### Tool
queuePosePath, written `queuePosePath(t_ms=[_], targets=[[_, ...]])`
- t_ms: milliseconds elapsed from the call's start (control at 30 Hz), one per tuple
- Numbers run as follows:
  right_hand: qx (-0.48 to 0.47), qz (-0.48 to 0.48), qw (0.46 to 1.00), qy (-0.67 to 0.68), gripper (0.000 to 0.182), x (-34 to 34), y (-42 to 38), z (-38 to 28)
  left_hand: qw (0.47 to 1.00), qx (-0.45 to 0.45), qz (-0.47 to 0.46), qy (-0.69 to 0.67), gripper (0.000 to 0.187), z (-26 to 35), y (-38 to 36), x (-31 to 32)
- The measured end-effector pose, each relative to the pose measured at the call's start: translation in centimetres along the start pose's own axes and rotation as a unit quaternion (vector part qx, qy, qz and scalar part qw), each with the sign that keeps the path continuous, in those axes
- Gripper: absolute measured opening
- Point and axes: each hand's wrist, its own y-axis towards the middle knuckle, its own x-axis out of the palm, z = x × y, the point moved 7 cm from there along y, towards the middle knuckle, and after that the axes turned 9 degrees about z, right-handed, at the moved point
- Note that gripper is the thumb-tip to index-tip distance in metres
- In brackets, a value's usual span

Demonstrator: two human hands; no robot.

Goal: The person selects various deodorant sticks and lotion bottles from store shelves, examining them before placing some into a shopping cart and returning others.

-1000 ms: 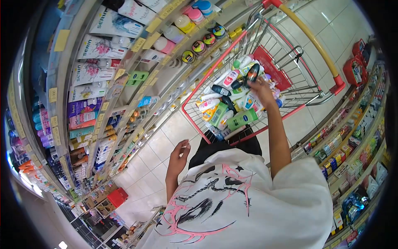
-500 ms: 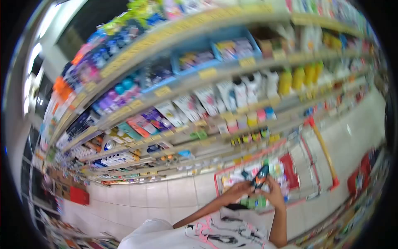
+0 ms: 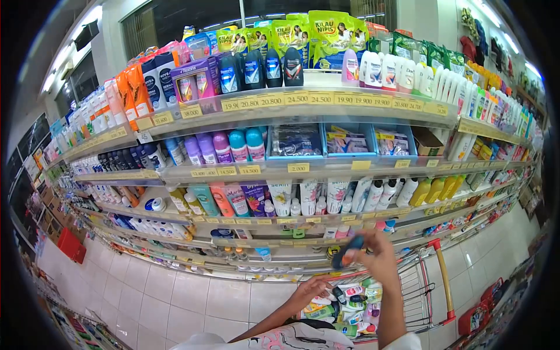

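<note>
dark bottle (image 3: 348,252) up in the air now, pinched by the right hand (image 3: 378,258), blurred, above the cart (image 3: 444,286)! the left hand (image 3: 312,287) is loosely open beside it, nothing seen in its grip. so it's lifted clear of the heaped toiletries (image 3: 353,309) (plenty of those in there), but not set down anywhere. half a second ago both hands met at the bottle; now they've parted, and the view faces the stocked shelves (image 3: 326,102) squarely.
</note>
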Motion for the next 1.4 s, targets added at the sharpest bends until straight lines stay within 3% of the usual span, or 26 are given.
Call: queuePosePath(t_ms=[133,200,267,433,800,1400], targets=[[-0.279,0.094,0.955,0.043,0.042,2.8,7.6,-17.1,0.998,-0.029,0.01,0.049,0.038,0.2,1.3,-4.7],[-0.291,0.101,0.951,0.041,0.04,4.6,11.2,-22.9,0.995,-0.045,0.033,0.081,0.037,-0.1,1.8,-7.1],[-0.376,0.103,0.921,0.011,0.042,6.5,15.3,-26.6,0.994,-0.031,0.027,0.097,0.035,0.0,2.4,-8.8],[-0.438,0.095,0.887,-0.114,0.055,9.8,22.4,-28.8,0.991,-0.047,0.017,0.121,0.034,-0.4,3.0,-12.8],[-0.347,0.125,0.89,-0.267,0.07,12.3,27.7,-25.7,0.993,-0.077,0.025,0.081,0.028,-2.1,3.1,-16.3],[-0.24,0.116,0.926,-0.268,0.067,12.5,27.8,-22.7,0.985,-0.085,-0.007,0.15,0.034,-2.9,2.1,-20.2]])
